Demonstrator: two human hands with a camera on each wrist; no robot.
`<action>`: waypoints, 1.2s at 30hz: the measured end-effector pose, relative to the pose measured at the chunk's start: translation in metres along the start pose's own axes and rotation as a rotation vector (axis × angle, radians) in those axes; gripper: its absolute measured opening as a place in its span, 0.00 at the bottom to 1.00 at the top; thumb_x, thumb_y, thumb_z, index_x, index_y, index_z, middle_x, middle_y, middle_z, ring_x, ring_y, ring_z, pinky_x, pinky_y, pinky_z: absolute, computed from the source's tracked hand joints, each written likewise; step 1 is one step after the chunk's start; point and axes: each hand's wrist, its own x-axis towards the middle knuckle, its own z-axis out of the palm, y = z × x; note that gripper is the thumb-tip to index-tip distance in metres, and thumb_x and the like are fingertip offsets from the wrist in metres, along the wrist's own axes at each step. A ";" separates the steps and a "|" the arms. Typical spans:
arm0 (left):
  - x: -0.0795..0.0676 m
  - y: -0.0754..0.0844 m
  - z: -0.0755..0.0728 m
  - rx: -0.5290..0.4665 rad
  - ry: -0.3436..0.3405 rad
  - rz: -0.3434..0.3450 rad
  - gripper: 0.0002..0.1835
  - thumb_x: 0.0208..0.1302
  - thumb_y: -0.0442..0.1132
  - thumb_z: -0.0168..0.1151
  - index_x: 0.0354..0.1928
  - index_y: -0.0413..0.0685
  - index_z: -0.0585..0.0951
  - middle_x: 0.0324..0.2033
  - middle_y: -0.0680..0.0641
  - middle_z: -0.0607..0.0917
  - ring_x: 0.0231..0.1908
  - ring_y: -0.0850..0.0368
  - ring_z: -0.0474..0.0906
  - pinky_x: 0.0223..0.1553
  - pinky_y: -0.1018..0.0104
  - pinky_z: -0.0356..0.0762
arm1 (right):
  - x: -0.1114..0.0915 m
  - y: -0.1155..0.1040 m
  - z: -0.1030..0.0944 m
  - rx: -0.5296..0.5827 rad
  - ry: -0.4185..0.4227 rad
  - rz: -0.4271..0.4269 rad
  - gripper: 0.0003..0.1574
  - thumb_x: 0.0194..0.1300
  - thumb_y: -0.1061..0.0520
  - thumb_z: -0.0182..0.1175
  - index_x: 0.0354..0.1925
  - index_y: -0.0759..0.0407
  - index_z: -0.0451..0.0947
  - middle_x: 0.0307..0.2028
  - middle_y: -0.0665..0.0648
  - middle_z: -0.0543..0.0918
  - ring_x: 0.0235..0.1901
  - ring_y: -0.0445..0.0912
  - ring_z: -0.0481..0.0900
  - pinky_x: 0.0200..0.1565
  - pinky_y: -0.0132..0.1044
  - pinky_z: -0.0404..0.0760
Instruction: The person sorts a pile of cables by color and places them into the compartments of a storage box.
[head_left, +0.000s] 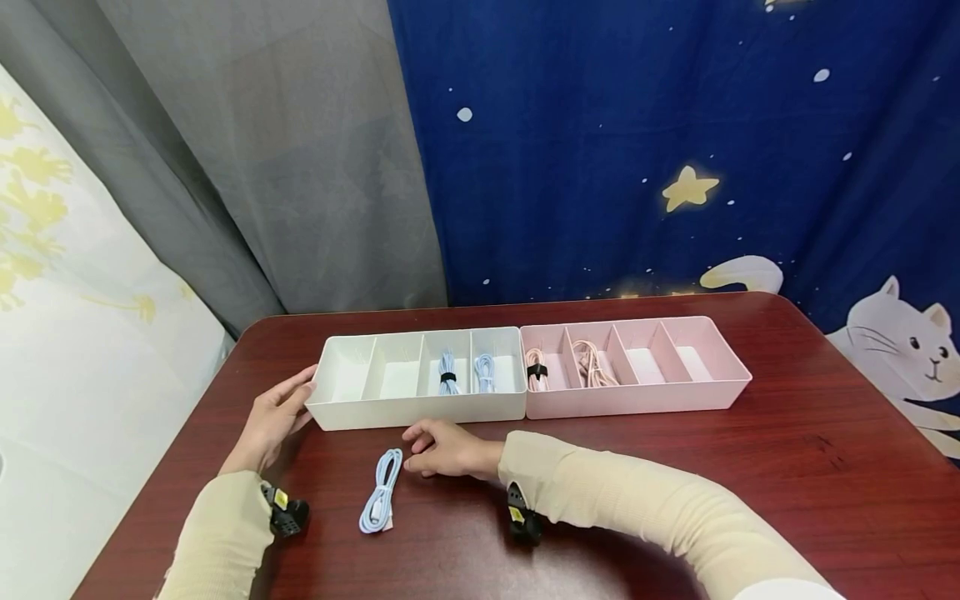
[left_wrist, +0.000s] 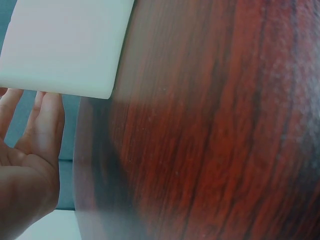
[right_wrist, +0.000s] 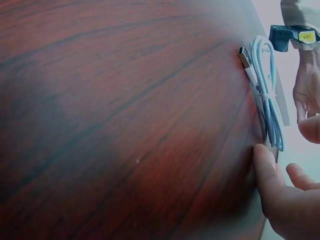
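My left hand (head_left: pixel 272 417) rests with its fingertips on the left end of a white divided box (head_left: pixel 420 412). In the left wrist view, straight fingers (left_wrist: pixel 50 117) reach up to the box's end wall. A light blue USB cable (head_left: pixel 381 492), coiled and tied at the middle, lies on the table in front of the box. Close to the right of this cable is my right hand (head_left: pixel 448 450), fingers loosely bent and holding nothing. The right wrist view shows the cable's metal plug (right_wrist: pixel 243 56) and the thumb (right_wrist: pixel 267 170) near the coil's lower end.
A pink divided box (head_left: pixel 637 402) stands end to end with the white one. Blue cable bundles (head_left: pixel 447 372) sit in two white compartments, pink cables (head_left: pixel 591 364) in two pink ones. The dark red wooden table (head_left: pixel 810 467) has curtains (head_left: pixel 337 167) behind it.
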 end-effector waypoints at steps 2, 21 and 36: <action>0.000 0.000 0.000 -0.002 0.001 0.000 0.32 0.63 0.56 0.46 0.66 0.51 0.58 0.62 0.40 0.60 0.42 0.75 0.69 0.44 0.71 0.72 | 0.001 0.000 0.002 0.008 0.008 -0.003 0.20 0.51 0.70 0.60 0.45 0.68 0.72 0.30 0.55 0.73 0.24 0.47 0.75 0.28 0.34 0.78; 0.001 -0.002 0.000 -0.005 -0.003 0.005 0.32 0.62 0.57 0.47 0.66 0.53 0.59 0.61 0.39 0.60 0.39 0.77 0.69 0.42 0.74 0.73 | 0.010 0.006 0.013 -0.053 0.015 -0.020 0.20 0.49 0.68 0.62 0.44 0.65 0.73 0.29 0.52 0.72 0.22 0.38 0.69 0.22 0.26 0.71; 0.002 -0.001 -0.001 -0.027 -0.013 0.002 0.32 0.62 0.56 0.47 0.66 0.52 0.58 0.62 0.39 0.59 0.39 0.77 0.69 0.40 0.78 0.73 | 0.013 0.008 0.014 -0.154 0.041 -0.020 0.20 0.51 0.59 0.64 0.44 0.62 0.74 0.27 0.48 0.70 0.18 0.37 0.69 0.22 0.26 0.74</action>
